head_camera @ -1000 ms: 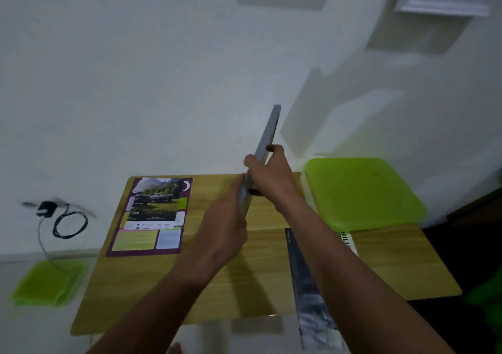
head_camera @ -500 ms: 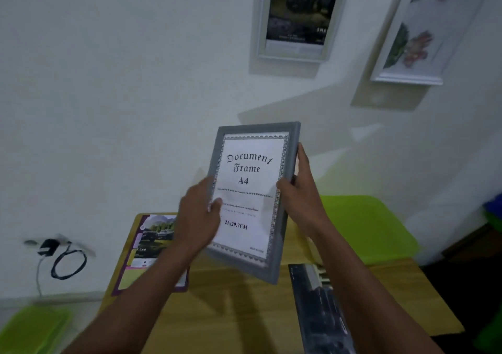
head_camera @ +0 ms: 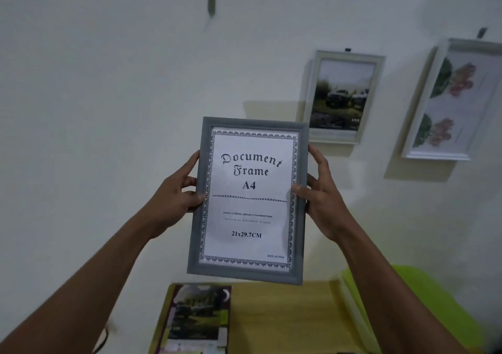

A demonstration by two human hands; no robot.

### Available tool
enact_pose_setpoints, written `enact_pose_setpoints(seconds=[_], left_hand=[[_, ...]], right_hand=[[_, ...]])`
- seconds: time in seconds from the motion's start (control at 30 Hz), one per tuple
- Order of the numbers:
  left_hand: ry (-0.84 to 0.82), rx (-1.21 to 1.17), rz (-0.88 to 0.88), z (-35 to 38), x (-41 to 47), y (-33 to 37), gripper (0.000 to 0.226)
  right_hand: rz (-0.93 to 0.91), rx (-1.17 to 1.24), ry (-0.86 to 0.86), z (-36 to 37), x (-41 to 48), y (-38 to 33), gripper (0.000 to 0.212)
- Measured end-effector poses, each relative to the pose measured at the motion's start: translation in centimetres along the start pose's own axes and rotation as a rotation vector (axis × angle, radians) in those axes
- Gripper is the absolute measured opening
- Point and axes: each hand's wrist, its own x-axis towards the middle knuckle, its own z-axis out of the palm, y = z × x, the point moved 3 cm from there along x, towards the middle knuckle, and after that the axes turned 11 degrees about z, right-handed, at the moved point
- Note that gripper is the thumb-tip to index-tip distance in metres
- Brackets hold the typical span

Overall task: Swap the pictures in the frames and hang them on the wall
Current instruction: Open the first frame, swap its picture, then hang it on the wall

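Raised higher, the grey frame (head_camera: 244,272), stock sheet (head_camera: 248,209) inside, is grasped by left hand (head_camera: 173,198) and right hand (head_camera: 324,204).

Grey frame (head_camera: 247,272), white insert with black lettering, lace border; lime-green tray (head_camera: 423,299); wood-grain table (head_camera: 285,318).

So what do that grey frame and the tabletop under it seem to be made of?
The grey frame looks matt and moulded with stepped ridges: painted wood or plastic, I cannot tell which. The sheet inside is printed paper. The tabletop shows pale wood grain, so wood or a laminate.
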Motion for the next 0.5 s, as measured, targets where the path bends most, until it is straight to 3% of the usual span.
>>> enact_pose_setpoints(seconds=[0.23, 0.5], left_hand=[[-0.006, 0.121, 0.158, -6.1, 5.0, 2.6, 0.102], [0.132, 0.232, 0.336, -11.4, 11.8, 4.6, 0.090]], right_hand=[[-0.127, -0.121, 0.002, 4.2, 6.1, -5.2, 0.091], [-0.258, -0.222, 0.039, 7.1, 11.8, -11.3, 0.087]])
